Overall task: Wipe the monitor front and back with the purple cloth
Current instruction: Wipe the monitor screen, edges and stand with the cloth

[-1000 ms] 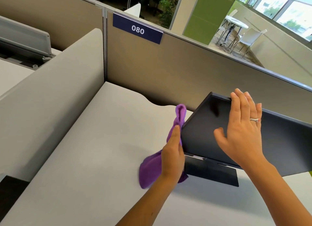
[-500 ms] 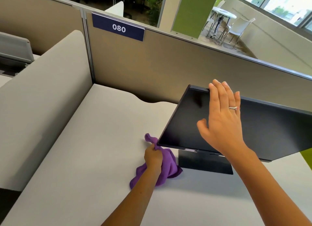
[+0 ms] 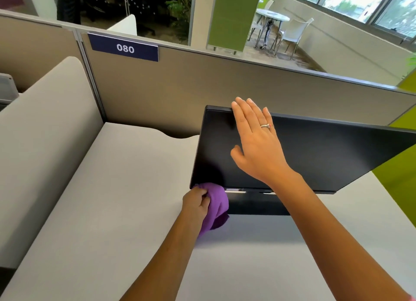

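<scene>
At the monitor's (image 3: pixel 315 156) lower left corner, the left hand (image 3: pixel 196 202) grips the bunched purple cloth (image 3: pixel 217 207) against its bottom edge. Right hand (image 3: pixel 256 143), fingers straight, lies flat on the screen, fingertips over its top edge.

My pale grey desk (image 3: pixel 117 199) carried the black monitor (image 3: pixel 315 156) on its stand base (image 3: pixel 254 207), the purple cloth (image 3: pixel 216 208) touching the desktop.
</scene>
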`<action>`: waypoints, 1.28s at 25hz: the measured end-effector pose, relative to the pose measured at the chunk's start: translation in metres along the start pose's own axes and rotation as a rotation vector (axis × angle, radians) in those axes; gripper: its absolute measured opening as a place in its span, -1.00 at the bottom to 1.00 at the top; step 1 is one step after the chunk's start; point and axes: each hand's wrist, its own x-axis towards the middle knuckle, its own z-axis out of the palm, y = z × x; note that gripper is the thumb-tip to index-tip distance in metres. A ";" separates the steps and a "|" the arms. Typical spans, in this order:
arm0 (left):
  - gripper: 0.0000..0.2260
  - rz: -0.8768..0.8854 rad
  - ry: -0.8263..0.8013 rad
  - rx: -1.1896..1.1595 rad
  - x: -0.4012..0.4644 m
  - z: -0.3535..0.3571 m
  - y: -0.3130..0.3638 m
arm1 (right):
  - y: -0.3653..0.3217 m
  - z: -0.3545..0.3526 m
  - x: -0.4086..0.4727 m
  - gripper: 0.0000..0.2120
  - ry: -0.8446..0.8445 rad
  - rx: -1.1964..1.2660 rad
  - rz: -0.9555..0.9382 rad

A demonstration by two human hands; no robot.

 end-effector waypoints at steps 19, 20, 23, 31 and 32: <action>-0.67 0.530 0.427 0.977 -0.042 -0.069 -0.068 | -0.005 0.163 -0.171 -0.75 -0.383 0.797 0.602; -0.64 0.579 0.450 1.209 -0.038 -0.079 -0.072 | -0.006 0.168 -0.163 -0.71 -0.382 0.806 0.677; -0.45 0.644 0.313 1.706 -0.031 -0.098 -0.088 | -0.027 0.181 -0.132 -0.73 -0.315 0.854 0.868; -0.31 0.528 0.253 1.896 -0.016 -0.148 -0.116 | -0.097 0.206 -0.093 -0.80 -0.010 0.906 0.999; -0.31 0.539 0.258 1.893 -0.015 -0.154 -0.117 | -0.101 0.210 -0.091 -0.82 0.023 0.929 1.027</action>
